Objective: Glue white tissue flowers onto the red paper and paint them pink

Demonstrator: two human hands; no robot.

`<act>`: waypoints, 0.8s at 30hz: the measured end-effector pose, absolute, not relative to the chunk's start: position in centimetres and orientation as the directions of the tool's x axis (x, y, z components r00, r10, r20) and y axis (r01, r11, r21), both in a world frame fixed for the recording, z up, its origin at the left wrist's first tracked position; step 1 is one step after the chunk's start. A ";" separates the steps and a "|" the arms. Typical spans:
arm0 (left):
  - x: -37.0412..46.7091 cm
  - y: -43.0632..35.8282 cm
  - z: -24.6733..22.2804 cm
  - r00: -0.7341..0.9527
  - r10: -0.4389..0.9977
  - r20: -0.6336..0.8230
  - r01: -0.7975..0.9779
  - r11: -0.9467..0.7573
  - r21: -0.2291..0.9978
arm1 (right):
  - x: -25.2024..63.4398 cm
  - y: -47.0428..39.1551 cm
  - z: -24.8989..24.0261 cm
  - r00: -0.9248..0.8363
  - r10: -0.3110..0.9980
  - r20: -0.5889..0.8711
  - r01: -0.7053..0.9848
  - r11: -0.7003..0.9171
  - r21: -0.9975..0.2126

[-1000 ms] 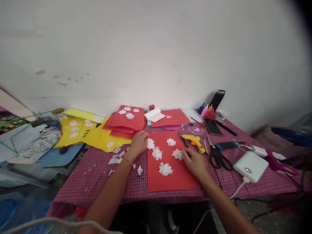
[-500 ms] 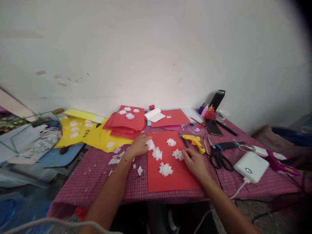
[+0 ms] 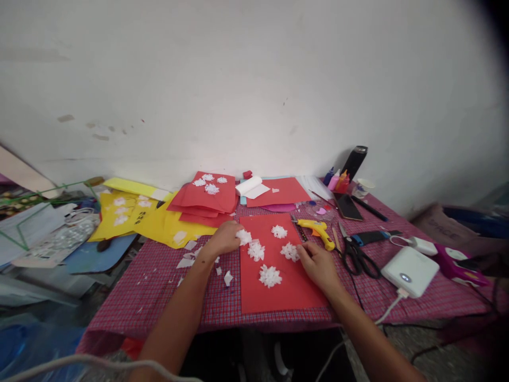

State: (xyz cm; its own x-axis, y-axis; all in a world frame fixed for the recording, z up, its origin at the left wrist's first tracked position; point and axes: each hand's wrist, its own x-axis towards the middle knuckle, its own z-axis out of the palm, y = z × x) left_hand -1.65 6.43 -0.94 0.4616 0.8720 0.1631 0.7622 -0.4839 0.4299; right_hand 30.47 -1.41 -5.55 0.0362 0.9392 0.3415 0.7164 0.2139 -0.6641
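Observation:
A red sheet of paper (image 3: pixel 254 297) lies before me with several white paper flowers on it. My left hand (image 3: pixel 227 239) is closed at the sheet's upper left edge, its fingertips on a white paper flower (image 3: pixel 244 237). Right beside that sits another paper flower (image 3: pixel 256 251). My right hand (image 3: pixel 319 263) rests on the sheet's right side, fingers curled together at the edge of a paper flower (image 3: pixel 289 252). Two more lie apart from my hands: an upper paper flower (image 3: pixel 279 232) and a lower paper flower (image 3: pixel 270 276).
Right of the sheet are a yellow glue gun (image 3: pixel 318 231), black scissors (image 3: pixel 358 257), a phone (image 3: pixel 348 207) and a white power bank (image 3: pixel 410 271). Paper scraps (image 3: pixel 186 261) lie left. Behind are stacked red sheets (image 3: pixel 210 204), a white roll (image 3: pixel 248 185) and paint bottles (image 3: pixel 338 182).
The white paper flower at my left fingertips has turned and now shows its ruffled face over the red sheet. My right hand has stayed in place.

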 end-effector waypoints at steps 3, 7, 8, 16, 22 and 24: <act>-1.8 6.4 -0.6 0.447 0.876 0.181 0.742 -0.476 0.472 | 30.5 -1.4 -5.5 0.036 0.944 0.329 0.723 0.202 -0.661; -2.1 6.4 -0.3 0.398 0.894 0.208 0.697 -0.442 0.564 | 30.3 -1.6 -5.2 0.037 0.941 0.337 0.721 0.208 -0.661; -2.1 6.4 -0.3 0.374 0.902 0.215 0.682 -0.425 0.596 | 30.2 -1.8 -5.1 0.053 0.935 0.352 0.714 0.211 -0.668; -2.1 7.2 -0.6 0.128 0.960 0.249 0.408 -0.280 0.869 | 29.3 -2.4 -2.4 0.032 0.854 0.519 0.677 0.363 -0.640; -1.5 7.5 -1.1 0.039 0.978 0.204 0.128 -0.207 0.970 | 24.1 1.2 0.1 -0.383 0.885 0.263 0.803 0.460 -0.378; -1.5 7.5 -1.0 0.022 0.981 0.191 0.065 -0.192 0.979 | 22.5 2.1 0.3 -0.411 0.881 0.233 0.821 0.469 -0.326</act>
